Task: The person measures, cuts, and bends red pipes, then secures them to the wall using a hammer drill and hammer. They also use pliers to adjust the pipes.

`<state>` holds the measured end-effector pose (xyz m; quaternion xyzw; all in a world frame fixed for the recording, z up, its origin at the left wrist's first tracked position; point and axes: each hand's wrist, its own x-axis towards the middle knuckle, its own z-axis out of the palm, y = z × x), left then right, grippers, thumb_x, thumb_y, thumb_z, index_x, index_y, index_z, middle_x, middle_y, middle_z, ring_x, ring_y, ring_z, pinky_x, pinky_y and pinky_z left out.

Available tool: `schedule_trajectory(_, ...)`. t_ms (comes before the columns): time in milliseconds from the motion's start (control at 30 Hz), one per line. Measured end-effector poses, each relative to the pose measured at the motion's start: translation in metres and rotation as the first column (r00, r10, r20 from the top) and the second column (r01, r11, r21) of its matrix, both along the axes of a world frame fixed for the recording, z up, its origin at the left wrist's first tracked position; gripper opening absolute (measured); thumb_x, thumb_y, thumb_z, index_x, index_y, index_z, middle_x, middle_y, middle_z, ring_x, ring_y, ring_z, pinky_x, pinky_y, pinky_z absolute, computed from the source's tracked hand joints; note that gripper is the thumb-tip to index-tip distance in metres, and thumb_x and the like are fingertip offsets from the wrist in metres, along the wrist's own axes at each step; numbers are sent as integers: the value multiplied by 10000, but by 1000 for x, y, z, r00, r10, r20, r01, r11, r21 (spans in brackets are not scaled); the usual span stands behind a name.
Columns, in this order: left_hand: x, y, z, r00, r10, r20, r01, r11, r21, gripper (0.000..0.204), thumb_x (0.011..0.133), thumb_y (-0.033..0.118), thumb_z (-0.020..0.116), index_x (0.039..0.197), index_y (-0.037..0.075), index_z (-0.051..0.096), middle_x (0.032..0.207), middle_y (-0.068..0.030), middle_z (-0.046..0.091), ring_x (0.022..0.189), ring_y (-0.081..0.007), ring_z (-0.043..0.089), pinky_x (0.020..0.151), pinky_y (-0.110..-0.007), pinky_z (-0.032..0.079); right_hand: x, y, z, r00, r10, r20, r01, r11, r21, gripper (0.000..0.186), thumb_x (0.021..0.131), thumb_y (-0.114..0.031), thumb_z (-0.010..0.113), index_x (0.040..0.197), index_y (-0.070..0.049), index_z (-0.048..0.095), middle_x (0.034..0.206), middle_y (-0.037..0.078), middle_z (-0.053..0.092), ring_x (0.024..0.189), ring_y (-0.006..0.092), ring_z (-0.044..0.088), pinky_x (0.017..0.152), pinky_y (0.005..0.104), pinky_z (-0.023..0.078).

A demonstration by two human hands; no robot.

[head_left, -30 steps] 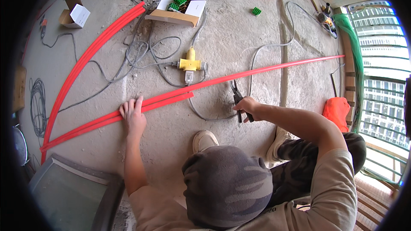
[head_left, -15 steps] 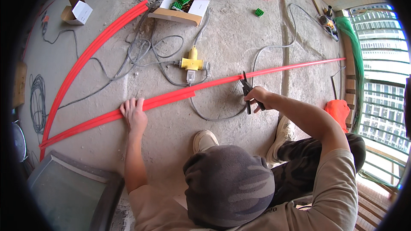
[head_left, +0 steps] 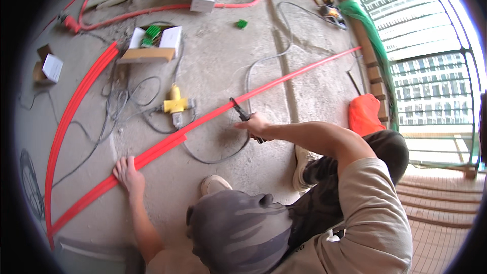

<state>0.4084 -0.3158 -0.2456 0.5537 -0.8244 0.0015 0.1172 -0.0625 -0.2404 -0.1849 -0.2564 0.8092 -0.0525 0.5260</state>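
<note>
1. One left hand [head_left: 129, 173] lies palm down on the red pipes [head_left: 165, 149], its fingers a bit wide. The left arm [head_left: 144, 226] reaches up from the bottom edge, almost straight.
2. The right hand [head_left: 254, 124] is wrapped around black pliers [head_left: 240, 110]. The right arm [head_left: 317, 137] bends at the elbow.
3. The pliers' tip is at the long red pipe [head_left: 276, 82]; whether it bites, you cannot tell.
4. The pipes lie on the floor [head_left: 213, 45].

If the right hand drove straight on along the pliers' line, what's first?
Likely the long red pipe: the pliers in the right hand already overlap it in view, though depth leaves contact unclear.
</note>
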Motion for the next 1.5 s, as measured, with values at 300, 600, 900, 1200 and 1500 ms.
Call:
schedule_trajectory(300,-13,-6,43,977,15,-214,56,944,325,367,750,150,703,1090,52,604,1050,-151,625,1106,-347,504,1035,-496,308,-35,-1,4,724,-132,677,-128,939,319,371,931,-358,691,884,2,612,700,93,634,559,226,620,512,398,508)
schedule_trajectory(600,-29,-12,38,986,38,-162,9,959,284,407,855,450,707,932,59,626,985,-125,641,1018,-330,552,919,-487,361,75,-136,85,336,823,-458,-939,328,-99,596,881,-508,684,1208,-23,571,1274,172,598,1219,346,541,1015,466,419)
schedule_trajectory(900,-34,-24,37,991,-42,-125,63,983,170,422,868,453,704,924,52,586,954,-148,586,976,-355,555,874,-496,394,59,-173,131,249,898,-363,-885,59,-462,749,914,-545,625,1433,-33,453,1416,213,476,1303,399,477,1079,467,407)
schedule_trajectory(1200,-139,-69,191,977,-66,204,-3,947,321,98,831,108,635,831,12,652,795,-232,691,771,-421,688,696,-510,545,-219,-27,72,319,750,-579,-904,425,53,506,858,-48,567,1357,-45,479,1370,156,481,1330,345,450,1077,469,419)
schedule_trajectory(1500,-232,-130,309,616,116,779,-150,988,-28,145,879,131,594,948,31,674,958,-174,700,942,-321,701,820,-440,543,-187,-32,9,402,667,-627,-907,194,-375,349,933,-232,564,1250,-92,599,1186,112,597,1160,276,542,995,494,410)
